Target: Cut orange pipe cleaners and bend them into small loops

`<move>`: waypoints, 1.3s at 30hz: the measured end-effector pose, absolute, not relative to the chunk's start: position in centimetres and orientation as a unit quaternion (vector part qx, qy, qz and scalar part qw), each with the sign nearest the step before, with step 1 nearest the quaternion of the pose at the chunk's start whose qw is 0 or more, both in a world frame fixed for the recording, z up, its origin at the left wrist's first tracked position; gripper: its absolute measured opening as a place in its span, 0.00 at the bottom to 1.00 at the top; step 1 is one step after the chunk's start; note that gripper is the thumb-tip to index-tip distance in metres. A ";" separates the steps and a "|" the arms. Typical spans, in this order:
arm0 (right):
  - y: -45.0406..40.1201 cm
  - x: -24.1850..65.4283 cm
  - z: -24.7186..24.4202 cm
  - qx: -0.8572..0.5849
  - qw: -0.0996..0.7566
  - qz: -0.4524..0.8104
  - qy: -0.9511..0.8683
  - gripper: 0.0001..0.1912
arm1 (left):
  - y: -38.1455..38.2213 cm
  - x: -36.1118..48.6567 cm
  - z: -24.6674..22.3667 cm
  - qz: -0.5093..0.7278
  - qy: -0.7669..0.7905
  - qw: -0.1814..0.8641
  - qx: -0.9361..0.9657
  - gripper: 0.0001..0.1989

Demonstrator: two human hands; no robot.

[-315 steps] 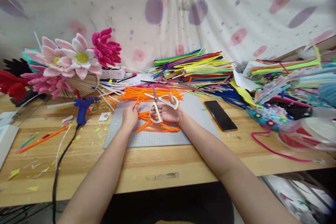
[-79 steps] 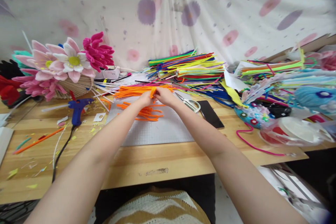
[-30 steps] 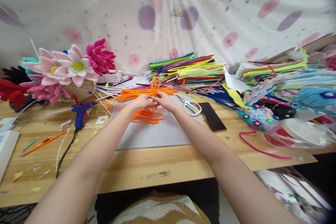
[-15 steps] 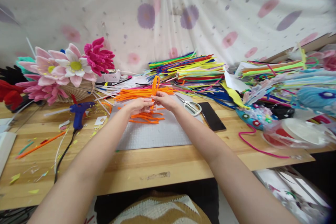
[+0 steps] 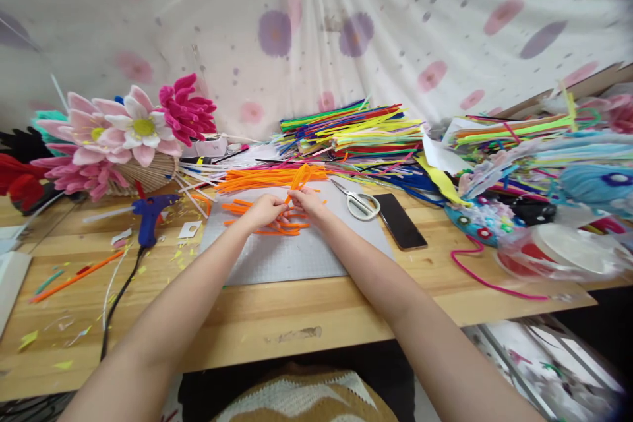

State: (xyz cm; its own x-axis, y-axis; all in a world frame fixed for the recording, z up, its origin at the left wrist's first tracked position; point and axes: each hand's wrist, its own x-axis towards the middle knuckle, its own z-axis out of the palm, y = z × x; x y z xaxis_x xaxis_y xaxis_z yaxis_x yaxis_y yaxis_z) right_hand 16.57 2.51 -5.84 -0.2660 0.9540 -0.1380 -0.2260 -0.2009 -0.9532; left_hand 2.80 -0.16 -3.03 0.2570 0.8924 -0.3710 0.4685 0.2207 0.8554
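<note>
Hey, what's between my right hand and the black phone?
The scissors lie between your right hand and the black phone, handles toward the phone, as the head view shows.

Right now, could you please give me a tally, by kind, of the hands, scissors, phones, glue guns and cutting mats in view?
Hands: 2 (left hand, right hand)
Scissors: 1
Phone: 1
Glue gun: 1
Mat: 1
Total: 6

Arms [image 5: 188, 297] outstretched, left hand [image 5: 267, 210] and right hand [image 5: 308, 203] sit close together, fingers [image 5: 282, 207] curled, seemingly pinching.
</note>
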 end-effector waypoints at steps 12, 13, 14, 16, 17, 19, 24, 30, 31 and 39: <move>4.5 18.4 -4.9 -0.452 0.524 0.585 -0.423 0.15 | -0.6 0.5 -2.7 0.133 0.588 0.465 0.648 0.10; 4.6 18.4 -5.0 -0.455 0.524 0.575 -0.434 0.16 | -0.5 0.3 -2.6 0.127 0.587 0.463 0.652 0.10; 4.6 18.5 -5.1 -0.459 0.524 0.564 -0.444 0.17 | -0.5 0.1 -2.4 0.121 0.585 0.464 0.654 0.10; 4.8 18.6 -5.2 -0.471 0.520 0.540 -0.465 0.18 | -0.4 -0.2 -2.1 0.114 0.583 0.467 0.655 0.10; 4.9 18.8 -5.2 -0.482 0.512 0.528 -0.476 0.18 | -0.4 -0.4 -2.0 0.113 0.585 0.467 0.654 0.09; 5.2 19.4 -5.1 -0.509 0.494 0.496 -0.501 0.19 | -0.3 -0.7 -1.7 0.113 0.593 0.459 0.652 0.09; 5.5 24.1 -3.8 -0.581 0.418 0.367 -0.594 0.15 | -0.1 -2.3 -1.5 0.101 0.623 0.423 0.650 0.09; 3.7 29.9 -2.8 -0.724 0.057 0.073 -0.684 0.08 | 0.5 -4.0 -1.3 0.122 0.638 0.433 0.625 0.12; 3.3 30.1 -2.9 -0.729 0.010 0.064 -0.682 0.11 | 0.5 -4.0 -1.2 0.130 0.633 0.449 0.617 0.13; 3.0 29.1 -3.6 -0.759 -0.051 0.061 -0.646 0.19 | 0.1 -4.5 -1.1 0.162 0.633 0.501 0.567 0.13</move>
